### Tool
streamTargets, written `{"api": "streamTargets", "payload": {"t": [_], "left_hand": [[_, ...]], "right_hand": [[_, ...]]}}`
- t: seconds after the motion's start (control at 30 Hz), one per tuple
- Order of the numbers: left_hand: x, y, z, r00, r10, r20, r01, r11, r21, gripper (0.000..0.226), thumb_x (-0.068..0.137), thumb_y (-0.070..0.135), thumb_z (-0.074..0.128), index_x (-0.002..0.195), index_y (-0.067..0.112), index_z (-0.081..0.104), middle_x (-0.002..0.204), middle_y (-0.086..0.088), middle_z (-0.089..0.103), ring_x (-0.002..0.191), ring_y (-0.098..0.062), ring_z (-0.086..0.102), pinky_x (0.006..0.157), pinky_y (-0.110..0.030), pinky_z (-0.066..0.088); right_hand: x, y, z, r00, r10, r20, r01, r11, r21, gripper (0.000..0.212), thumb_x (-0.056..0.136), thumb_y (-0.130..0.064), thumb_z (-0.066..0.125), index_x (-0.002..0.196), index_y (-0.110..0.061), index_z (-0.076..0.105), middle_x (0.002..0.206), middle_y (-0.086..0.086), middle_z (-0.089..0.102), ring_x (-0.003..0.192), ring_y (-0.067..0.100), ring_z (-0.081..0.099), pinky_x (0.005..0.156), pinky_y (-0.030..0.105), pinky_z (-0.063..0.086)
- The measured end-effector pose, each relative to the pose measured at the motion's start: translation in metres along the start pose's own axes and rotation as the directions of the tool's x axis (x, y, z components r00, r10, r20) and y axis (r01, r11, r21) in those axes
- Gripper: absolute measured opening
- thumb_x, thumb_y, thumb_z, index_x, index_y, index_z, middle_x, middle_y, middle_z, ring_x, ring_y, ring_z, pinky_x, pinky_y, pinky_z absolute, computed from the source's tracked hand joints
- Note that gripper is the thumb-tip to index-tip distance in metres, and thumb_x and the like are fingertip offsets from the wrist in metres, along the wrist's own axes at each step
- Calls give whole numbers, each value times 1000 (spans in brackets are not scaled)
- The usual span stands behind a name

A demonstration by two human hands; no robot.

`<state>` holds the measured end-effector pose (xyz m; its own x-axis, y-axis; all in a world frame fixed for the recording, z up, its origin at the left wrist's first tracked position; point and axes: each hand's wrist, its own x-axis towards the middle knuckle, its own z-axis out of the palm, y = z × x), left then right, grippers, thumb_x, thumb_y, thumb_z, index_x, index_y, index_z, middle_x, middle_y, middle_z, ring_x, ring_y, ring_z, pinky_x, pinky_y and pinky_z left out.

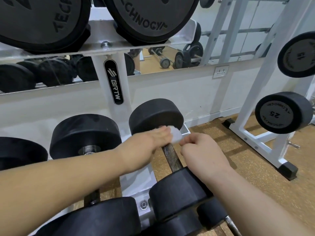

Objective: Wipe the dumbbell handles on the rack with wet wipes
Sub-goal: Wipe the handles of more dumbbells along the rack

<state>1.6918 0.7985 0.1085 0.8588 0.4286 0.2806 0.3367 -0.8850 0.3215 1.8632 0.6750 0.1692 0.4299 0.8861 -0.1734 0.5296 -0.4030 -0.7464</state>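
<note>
From the head camera, the white rack [117,106] stood straight ahead, its upright carrying a black label [113,82] that read BRTW. On its lower rail the rightmost dumbbell [156,114] lay with one black head toward the wall and the other toward the person. Its rough metal handle [171,157] ran between the two arms.

The left hand [150,142] reached across from the left and was curled over the far end of the handle, just under the far head. It held a white wipe [175,137] against the metal. The right hand [201,150] sat just beside it above the handle, fingers curled. Its fingertips met the right edge of the wipe and seemed to pinch it, though that spot was blurred.

A second dumbbell [85,135] rested just left of the first on the same rail. Large black weights [150,17] lettered TECHNOGYM sat on the shelf above.

To the right stood another white stand [247,99] on the tan floor [221,142], holding a weight marked 25 [283,113]. A mirror [170,57] ran along the wall behind, with a wall socket [221,71] just below its edge.
</note>
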Motion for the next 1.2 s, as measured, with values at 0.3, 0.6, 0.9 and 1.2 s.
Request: {"api": "streamTargets", "payload": {"t": [0.3, 0.6, 0.9, 1.2], "left_hand": [[4, 2, -5, 989, 145, 2, -145, 989, 15, 62, 91, -2, 34, 149, 9, 53, 160, -5, 43, 152, -8, 29, 124, -36, 28], [-3, 5, -2, 980, 172, 97, -165, 984, -73, 62, 89, 1, 37, 147, 13, 57, 157, 1, 49, 150, -12, 38, 122, -42, 34], [14, 2, -11, 977, 198, 74, -203, 978, 58, 64, 87, -16, 47, 142, 13, 62, 148, -2, 60, 139, -21, 54, 112, -49, 46], [15, 12, -4, 965, 220, 141, -240, 960, 148, 44, 94, 1, 41, 128, 8, 69, 136, -7, 66, 128, -23, 61, 109, -42, 49]], "right_hand": [[-5, -7, -3, 1000, 22, -3, -22, 999, 38, 26, 69, -29, 45, 88, -29, 63, 81, -7, 66, 85, 22, 64, 83, 41, 54], [-3, -5, -2, 999, 31, -19, -30, 999, 39, 21, 82, -14, 51, 87, -29, 65, 81, -8, 65, 86, 23, 63, 86, 42, 53], [-4, -4, -3, 999, 26, -18, -26, 999, 35, 21, 82, -15, 50, 89, -28, 65, 83, -7, 65, 88, 23, 63, 87, 42, 54], [-7, -7, -4, 1000, 31, 0, -30, 998, 53, 19, 79, -20, 51, 86, -29, 67, 86, -8, 67, 91, 22, 64, 90, 45, 54]]}}
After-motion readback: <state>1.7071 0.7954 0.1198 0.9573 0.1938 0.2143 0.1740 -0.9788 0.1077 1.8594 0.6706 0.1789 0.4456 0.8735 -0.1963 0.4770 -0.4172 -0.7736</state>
